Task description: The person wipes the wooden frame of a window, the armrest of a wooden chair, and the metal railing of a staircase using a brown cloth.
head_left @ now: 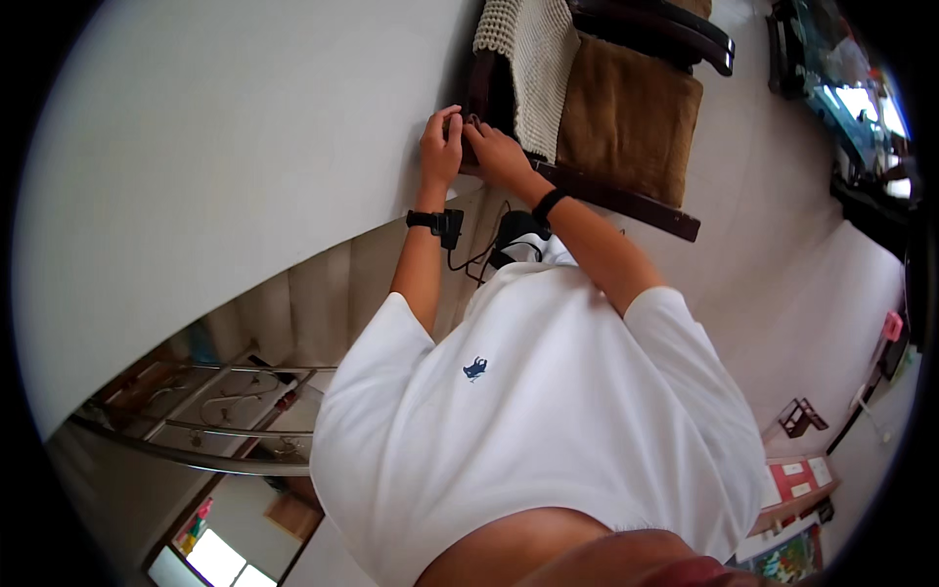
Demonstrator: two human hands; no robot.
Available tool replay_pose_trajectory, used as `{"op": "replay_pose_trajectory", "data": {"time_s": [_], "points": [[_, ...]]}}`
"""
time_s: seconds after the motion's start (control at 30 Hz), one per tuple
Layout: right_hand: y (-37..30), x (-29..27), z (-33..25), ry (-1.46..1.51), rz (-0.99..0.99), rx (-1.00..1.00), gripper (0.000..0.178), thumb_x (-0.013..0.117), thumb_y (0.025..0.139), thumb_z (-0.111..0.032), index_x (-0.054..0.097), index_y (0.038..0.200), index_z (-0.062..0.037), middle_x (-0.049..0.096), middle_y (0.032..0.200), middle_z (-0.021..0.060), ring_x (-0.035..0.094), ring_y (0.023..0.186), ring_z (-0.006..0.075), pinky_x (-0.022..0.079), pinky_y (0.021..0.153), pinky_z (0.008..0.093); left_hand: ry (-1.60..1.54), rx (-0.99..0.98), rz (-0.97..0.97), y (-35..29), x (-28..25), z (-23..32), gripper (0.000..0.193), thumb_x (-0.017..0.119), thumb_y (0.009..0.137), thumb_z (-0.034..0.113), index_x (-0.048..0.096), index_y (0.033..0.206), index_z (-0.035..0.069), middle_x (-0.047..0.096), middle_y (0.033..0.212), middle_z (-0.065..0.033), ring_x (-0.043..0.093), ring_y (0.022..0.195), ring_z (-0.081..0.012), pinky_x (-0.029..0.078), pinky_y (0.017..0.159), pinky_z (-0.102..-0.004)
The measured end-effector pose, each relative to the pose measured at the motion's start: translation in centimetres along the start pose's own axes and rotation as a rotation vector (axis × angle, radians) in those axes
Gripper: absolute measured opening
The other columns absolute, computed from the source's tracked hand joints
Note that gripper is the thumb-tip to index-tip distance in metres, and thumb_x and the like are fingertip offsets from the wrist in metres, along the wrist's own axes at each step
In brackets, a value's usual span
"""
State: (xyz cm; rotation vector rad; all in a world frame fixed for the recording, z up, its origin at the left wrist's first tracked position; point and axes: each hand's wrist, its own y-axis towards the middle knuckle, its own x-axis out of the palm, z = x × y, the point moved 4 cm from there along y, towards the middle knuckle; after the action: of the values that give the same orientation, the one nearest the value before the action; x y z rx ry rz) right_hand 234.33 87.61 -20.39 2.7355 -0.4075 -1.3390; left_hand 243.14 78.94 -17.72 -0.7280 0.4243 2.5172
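Note:
Both hands meet at the wall-side end of a dark wooden bench [618, 207]. My left hand [440, 152] is upright beside the wall, its fingers bent round something small and brownish that I cannot make out. Close on its right, my right hand [497, 155] reaches in with curled fingertips at the dark wood; whatever they pinch is hidden. A cream knitted cover [541, 73] drapes over the bench back, just beyond my right hand. On the seat lies a brown cushion [631, 117]. Each wrist wears a black band.
A pale wall [245, 137] runs along my left. Below my left wrist a black adapter [452, 230] trails a cable. Metal rails [235, 430] with hangers stand at the lower left. A glass-topped table [846, 98] is at the far right, and a small dark rack [804, 418] stands at the lower right.

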Motion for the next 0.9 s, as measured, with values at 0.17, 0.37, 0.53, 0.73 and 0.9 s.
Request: {"op": "replay_pose_trajectory", "data": {"time_s": [0.17, 0.37, 0.53, 0.73, 0.9], "points": [[0.4, -1.4, 0.4, 0.182, -0.09, -0.044, 0.058, 0.076, 0.074, -0.035, 0.051, 0.12, -0.0099, 0.06, 0.108, 0.015, 0.064, 0.093, 0.0331, 0.053, 0.077, 0.0423, -0.397, -0.119, 0.036, 0.5, -0.5, -0.2, 0.025, 0.054, 0.097, 0.02, 0.063, 0.11, 0.0, 0.067, 0.098, -0.0093, 0.063, 0.089, -0.014, 0.049, 0.08, -0.0268], [1.5, -2.0, 0.7, 0.114, -0.157, 0.14, 0.052, 0.073, 0.073, -0.022, 0.056, 0.122, -0.0169, 0.063, 0.102, 0.0096, 0.063, 0.09, 0.0321, 0.052, 0.074, 0.0414, -0.197, 0.073, 0.09, 0.7, -0.9, 0.4, 0.024, 0.055, 0.094, 0.016, 0.064, 0.109, 0.0, 0.066, 0.105, -0.0134, 0.062, 0.099, -0.0235, 0.047, 0.088, -0.0336], [6.7, -4.6, 3.1, -0.041, 0.261, -0.036, 0.048, 0.068, 0.067, -0.006, 0.064, 0.114, -0.0159, 0.063, 0.103, 0.0087, 0.063, 0.09, 0.0307, 0.052, 0.074, 0.0411, -0.248, 0.124, 0.205, -0.8, -0.4, 0.9, 0.046, 0.059, 0.089, 0.018, 0.049, 0.13, 0.001, 0.057, 0.126, -0.0183, 0.055, 0.116, -0.0339, 0.043, 0.099, -0.0381], [9.8, -4.3, 5.5, 0.041, 0.238, 0.25, 0.037, 0.071, 0.077, -0.017, 0.065, 0.114, -0.0157, 0.062, 0.102, 0.0109, 0.062, 0.092, 0.0347, 0.052, 0.076, 0.0431, 0.112, 0.096, 0.039, 0.1, 2.3, 1.9, 0.065, 0.065, 0.083, 0.02, 0.037, 0.14, 0.004, 0.056, 0.127, -0.023, 0.057, 0.114, -0.0366, 0.048, 0.095, -0.042], [7.9, -3.2, 5.7, 0.258, 0.294, 0.289, 0.045, 0.071, 0.079, -0.02, 0.061, 0.122, -0.0123, 0.067, 0.099, 0.019, 0.065, 0.086, 0.0377, 0.053, 0.074, 0.0434, 0.328, -0.069, 0.074, 0.1, 3.2, -0.1, 0.073, 0.068, 0.077, 0.035, 0.038, 0.14, 0.014, 0.069, 0.084, -0.019, 0.066, 0.07, -0.0391, 0.054, 0.061, -0.0494]]}}
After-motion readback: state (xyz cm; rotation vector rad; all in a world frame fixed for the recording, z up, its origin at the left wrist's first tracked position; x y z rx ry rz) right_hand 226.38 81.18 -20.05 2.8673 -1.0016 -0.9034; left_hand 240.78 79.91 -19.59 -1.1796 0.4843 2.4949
